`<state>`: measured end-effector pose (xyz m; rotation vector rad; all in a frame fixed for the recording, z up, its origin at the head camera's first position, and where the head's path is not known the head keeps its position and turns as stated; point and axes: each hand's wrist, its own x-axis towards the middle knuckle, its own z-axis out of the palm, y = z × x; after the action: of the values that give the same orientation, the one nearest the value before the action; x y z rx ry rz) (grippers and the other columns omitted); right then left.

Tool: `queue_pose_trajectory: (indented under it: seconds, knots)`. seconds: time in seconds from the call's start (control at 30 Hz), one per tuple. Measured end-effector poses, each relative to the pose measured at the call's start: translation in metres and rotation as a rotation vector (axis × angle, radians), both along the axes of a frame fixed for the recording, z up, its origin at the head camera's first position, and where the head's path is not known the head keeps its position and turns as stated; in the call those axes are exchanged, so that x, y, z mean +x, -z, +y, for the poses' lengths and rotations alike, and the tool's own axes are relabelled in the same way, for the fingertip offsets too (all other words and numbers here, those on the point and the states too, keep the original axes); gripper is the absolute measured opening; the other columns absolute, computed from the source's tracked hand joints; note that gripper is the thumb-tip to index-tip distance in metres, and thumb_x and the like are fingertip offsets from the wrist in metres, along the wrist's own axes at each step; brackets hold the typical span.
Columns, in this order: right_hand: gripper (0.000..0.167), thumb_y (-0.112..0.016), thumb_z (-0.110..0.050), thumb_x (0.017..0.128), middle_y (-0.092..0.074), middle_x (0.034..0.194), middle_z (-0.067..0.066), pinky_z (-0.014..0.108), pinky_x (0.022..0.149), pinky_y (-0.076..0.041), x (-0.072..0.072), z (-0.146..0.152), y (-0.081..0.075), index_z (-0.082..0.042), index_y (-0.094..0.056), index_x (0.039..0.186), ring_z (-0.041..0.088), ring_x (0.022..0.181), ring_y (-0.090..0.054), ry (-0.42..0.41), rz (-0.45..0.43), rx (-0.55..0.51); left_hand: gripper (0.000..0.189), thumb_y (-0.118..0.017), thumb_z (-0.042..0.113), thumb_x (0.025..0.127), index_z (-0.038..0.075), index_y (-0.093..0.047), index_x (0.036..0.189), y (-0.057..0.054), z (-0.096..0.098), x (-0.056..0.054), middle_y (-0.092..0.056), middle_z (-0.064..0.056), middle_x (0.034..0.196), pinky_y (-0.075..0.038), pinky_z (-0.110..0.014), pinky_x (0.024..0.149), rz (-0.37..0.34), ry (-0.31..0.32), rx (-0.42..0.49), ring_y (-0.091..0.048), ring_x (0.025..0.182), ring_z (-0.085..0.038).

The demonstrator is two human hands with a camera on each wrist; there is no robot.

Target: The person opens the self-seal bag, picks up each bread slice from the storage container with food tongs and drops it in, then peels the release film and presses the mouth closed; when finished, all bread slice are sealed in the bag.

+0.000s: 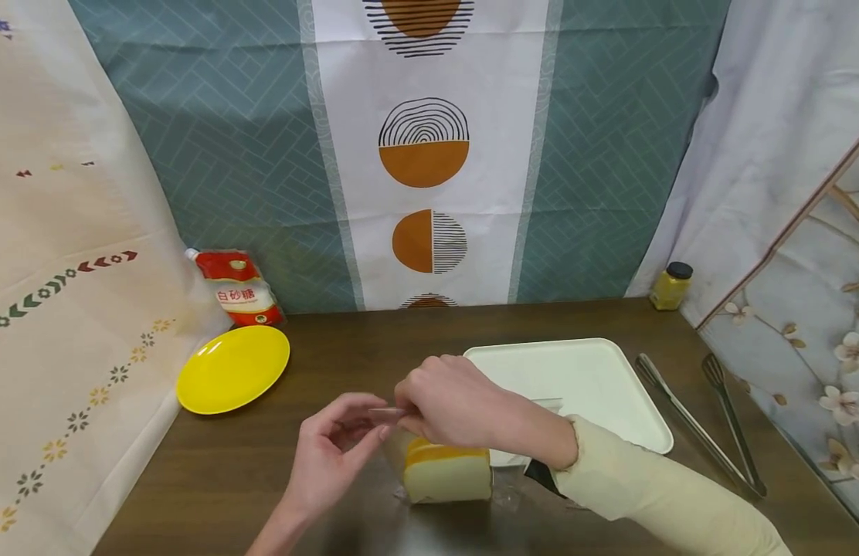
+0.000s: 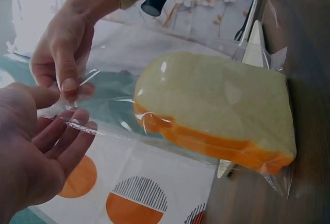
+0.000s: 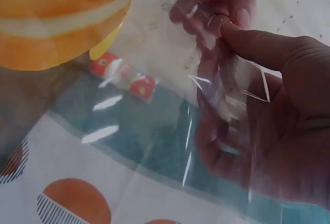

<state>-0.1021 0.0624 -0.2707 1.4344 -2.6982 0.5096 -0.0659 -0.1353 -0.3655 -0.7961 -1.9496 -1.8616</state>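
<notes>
A pale loaf of sliced bread with an orange-yellow crust (image 1: 446,477) stands on the table inside a clear plastic bag (image 2: 116,115). Above the bread, the bag's loose mouth stretches up to both hands. My left hand (image 1: 332,448) has its thumb and curled fingers about the bag's edge, on the left side. From the right, my right hand (image 1: 450,398) reaches across over the loaf and pinches the film between thumb and fingers (image 3: 258,46). Fingertips of both hands come close together at the mouth. Glare on the film partly obscures the exact contact of the left fingertips.
Behind the right forearm lies a white tray (image 1: 631,386). Metal tongs (image 1: 694,417) and a dark-handled utensil (image 1: 731,417) lie to its right. A yellow plate (image 1: 235,369) and a red-and-white sugar pouch (image 1: 238,289) are at left. A yellow jar (image 1: 671,287) stands back right.
</notes>
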Motion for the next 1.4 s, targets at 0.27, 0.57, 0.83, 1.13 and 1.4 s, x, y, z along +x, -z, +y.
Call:
queue_pose_trajectory:
  seconds: [0.27,0.57,0.83,1.13,1.4]
  knots:
    - [0.020,-0.077,-0.017,0.088,-0.046,0.053,-0.014,0.019,0.042,-0.034,-0.001,0.012,-0.001,-0.014,-0.069,0.070,0.003,0.047,-0.041,0.023,-0.058,0.038,0.021,-0.070,-0.017,0.083,-0.001,-0.074,0.096,0.001,0.000,-0.003,-0.073,-0.014,0.087,-0.057,-0.025,0.065,0.031,0.010,-0.014,-0.070,0.073,-0.020]
    - [0.020,-0.075,-0.011,0.087,-0.050,0.059,-0.018,0.022,0.049,-0.039,-0.002,0.047,0.002,-0.018,-0.067,0.070,0.002,0.055,-0.044,0.051,-0.071,0.028,0.017,-0.068,-0.018,0.084,-0.004,-0.071,0.093,0.001,-0.004,-0.004,-0.073,-0.017,0.085,-0.059,-0.029,0.071,0.039,0.035,-0.003,-0.073,0.078,-0.019]
    - [0.022,-0.080,-0.013,0.084,-0.054,0.065,-0.023,0.023,0.055,-0.044,-0.003,0.076,0.007,-0.023,-0.067,0.069,-0.003,0.060,-0.049,0.106,-0.110,-0.040,0.018,-0.069,-0.019,0.082,-0.003,-0.070,0.089,0.003,-0.006,-0.006,-0.072,-0.015,0.080,-0.059,-0.030,0.067,0.045,-0.026,-0.018,-0.072,0.071,-0.018]
    - [0.017,-0.081,-0.013,0.084,-0.060,0.068,-0.022,0.025,0.055,-0.045,-0.006,0.104,0.014,-0.024,-0.071,0.076,-0.001,0.057,-0.049,0.161,-0.164,-0.146,0.019,-0.070,-0.021,0.080,-0.003,-0.070,0.087,0.004,-0.008,-0.007,-0.071,-0.012,0.075,-0.058,-0.028,0.066,0.057,-0.096,-0.011,-0.070,0.067,-0.015]
    - [0.012,-0.080,-0.008,0.085,-0.065,0.070,-0.017,0.025,0.054,-0.046,-0.005,0.123,0.022,-0.018,-0.074,0.080,0.002,0.056,-0.051,0.195,-0.245,-0.295,0.017,-0.070,-0.019,0.081,-0.003,-0.069,0.087,0.004,-0.013,-0.007,-0.070,-0.011,0.075,-0.059,-0.029,0.066,0.019,-0.119,-0.022,-0.068,0.065,-0.020]
